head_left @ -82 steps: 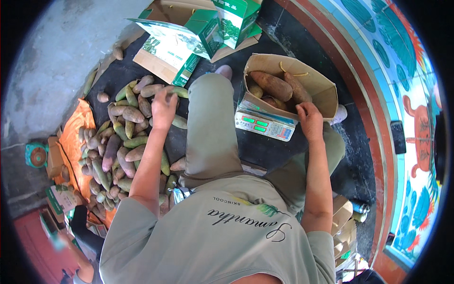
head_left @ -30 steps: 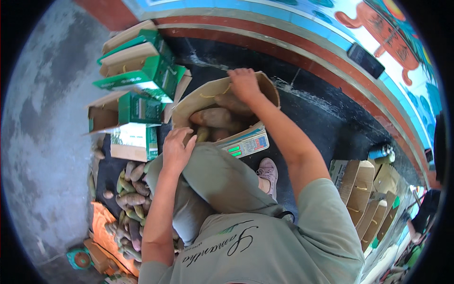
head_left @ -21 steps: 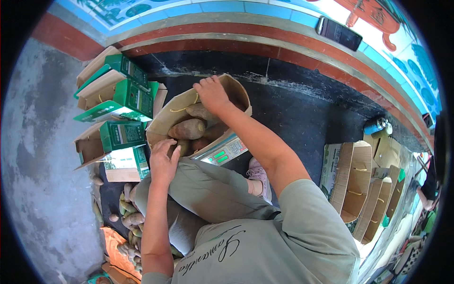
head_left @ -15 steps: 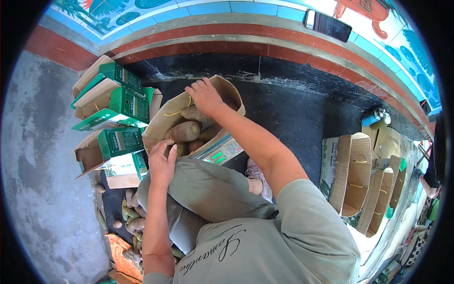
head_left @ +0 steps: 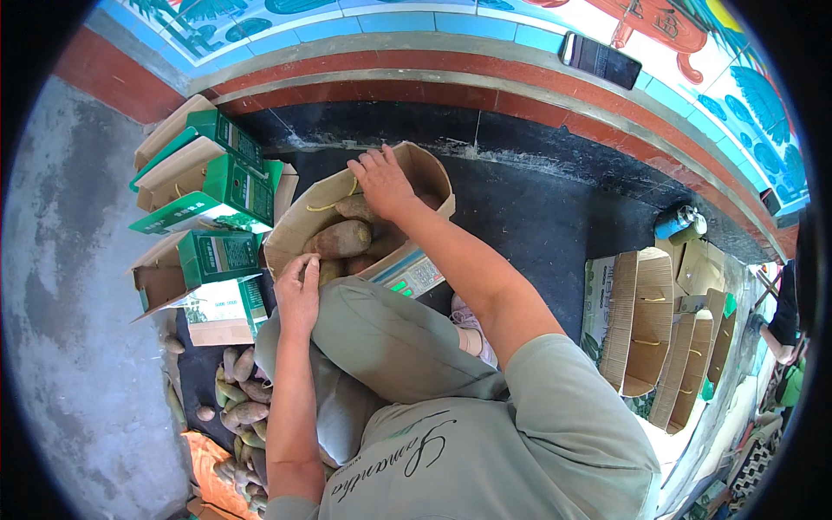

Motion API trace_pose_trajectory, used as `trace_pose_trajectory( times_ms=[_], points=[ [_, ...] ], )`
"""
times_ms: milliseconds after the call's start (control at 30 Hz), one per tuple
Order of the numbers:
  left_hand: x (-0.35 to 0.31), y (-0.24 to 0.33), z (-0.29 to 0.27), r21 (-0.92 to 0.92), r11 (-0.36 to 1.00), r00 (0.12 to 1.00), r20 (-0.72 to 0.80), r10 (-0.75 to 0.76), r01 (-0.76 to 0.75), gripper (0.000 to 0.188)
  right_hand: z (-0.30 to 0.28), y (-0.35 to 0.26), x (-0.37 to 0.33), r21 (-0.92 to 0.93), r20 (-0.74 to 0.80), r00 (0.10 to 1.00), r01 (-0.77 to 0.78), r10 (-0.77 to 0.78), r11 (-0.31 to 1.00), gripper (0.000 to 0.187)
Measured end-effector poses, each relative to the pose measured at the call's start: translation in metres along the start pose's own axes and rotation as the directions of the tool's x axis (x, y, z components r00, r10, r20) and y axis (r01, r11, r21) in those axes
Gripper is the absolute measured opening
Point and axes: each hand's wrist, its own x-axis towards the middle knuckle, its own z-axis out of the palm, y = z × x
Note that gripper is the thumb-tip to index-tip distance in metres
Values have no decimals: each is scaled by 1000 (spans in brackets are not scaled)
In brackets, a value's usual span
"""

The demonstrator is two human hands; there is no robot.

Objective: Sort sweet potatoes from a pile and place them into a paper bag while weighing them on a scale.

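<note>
My left hand (head_left: 298, 299): half curled, fingertips at the box (head_left: 293, 229)'s near-left edge. My right hand (head_left: 384, 184): fingers bent over its far rim. Can't tell how tight. Box sits between them on one scale (head_left: 419, 276), at least three tubers (head_left: 345, 240) inside. Black floor (head_left: 520, 225) around; pile (head_left: 247, 412) back-left of my left hand. Farther left, at least three green boxes (head_left: 250, 186); off right, two bottles (head_left: 676, 224). Beyond, painted wall (head_left: 416, 24), one phone (head_left: 601, 61). Versus first frame: left hand off the pile, onto box.

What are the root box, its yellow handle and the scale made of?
Box: apparently matte cardboard, by its brown, folded walls. Handle: cord, by its thin curve; fibre or plastic, finish unclear. Scale: probably smooth plastic, by its pale keypad panel.
</note>
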Motion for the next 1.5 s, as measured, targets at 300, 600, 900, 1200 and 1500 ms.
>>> trace_pose_trajectory(
  times_ms=[300, 600, 900, 1200, 1500],
  points=[
    [3, 1, 3, -80, 994, 997, 35, -73, 75, 28, -1, -1, -1, 10, -35, 999, -15, 15, 1000, 46],
    [8, 4, 10, -138, 987, 994, 74, -76, 85, 29, 1, -3, -1, 14, -109, 994, -5, 6, 1000, 44],
    [14, 14, 17, -201, 975, 988, 135, -72, 98, 31, -7, -3, -2, 15, -59, 998, -16, 17, 1000, 45],
    [18, 10, 26, -205, 977, 982, 189, -25, 65, 33, -33, -3, -17, 109, -40, 999, 14, -10, 994, 49],
    [15, 11, 18, -131, 991, 988, 152, -3, 24, 30, -104, 22, -170, 379, -282, 840, -346, 464, 858, 28]
  ],
)
